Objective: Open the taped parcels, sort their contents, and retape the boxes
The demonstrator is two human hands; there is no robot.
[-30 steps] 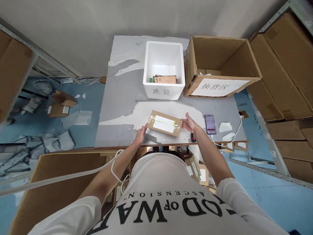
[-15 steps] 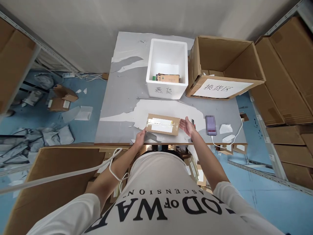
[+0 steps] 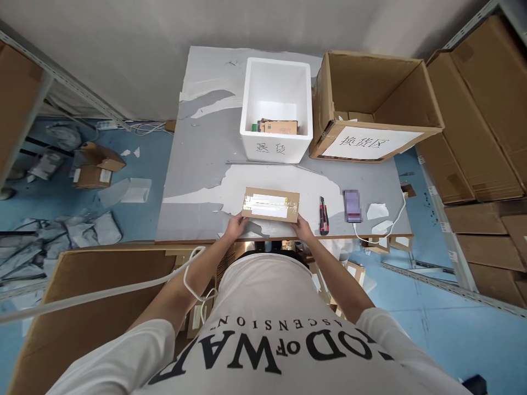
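Observation:
A small cardboard box (image 3: 270,204) with a white label and clear tape across its top is held near the table's front edge. My left hand (image 3: 236,225) grips its lower left corner, fingers partly hidden under the box. At the lower right corner my right hand (image 3: 302,227) holds it too, with the fingertips out of sight behind the cardboard. To the right of that hand a red and black box cutter (image 3: 324,215) lies on the table (image 3: 197,142).
A white foam box (image 3: 275,149) with small cartons inside stands at the back. Beside it is a large open cardboard box (image 3: 321,140) with a handwritten sign. A phone (image 3: 353,206) on a white cable and paper scraps (image 3: 377,210) lie at the right.
My right hand has moved left and in, from open at the box's right side to a hold on its lower right corner. The box cutter now shows fully.

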